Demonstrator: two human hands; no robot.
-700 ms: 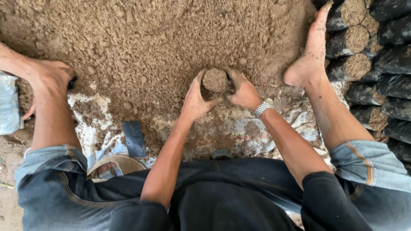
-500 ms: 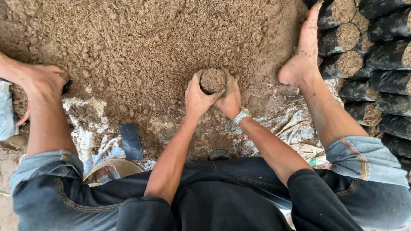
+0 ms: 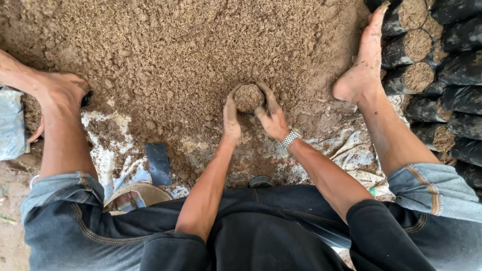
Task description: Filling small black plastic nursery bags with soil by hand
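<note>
A small black nursery bag (image 3: 248, 98), filled to the top with brown soil, stands upright at the near edge of a big soil heap (image 3: 191, 45). My left hand (image 3: 231, 119) presses against its left side. My right hand (image 3: 271, 115), with a metal watch on the wrist, cups its right side. Both hands are caked in soil and wrap the bag between them. My bare feet rest on the ground at either side, left foot (image 3: 57, 93) and right foot (image 3: 364, 62).
Stacked black bags filled with soil (image 3: 432, 65) lie on their sides at the right. A dark flat piece (image 3: 158, 163) and a sandal (image 3: 133, 193) lie on the white woven sheet (image 3: 105, 155) near my left leg. A pale sack (image 3: 11, 123) sits at the far left.
Both hands have shifted around the bag; the left hand has straightened along its side and the right hand's fingers have spread over its right rim. The bag stays in place.
</note>
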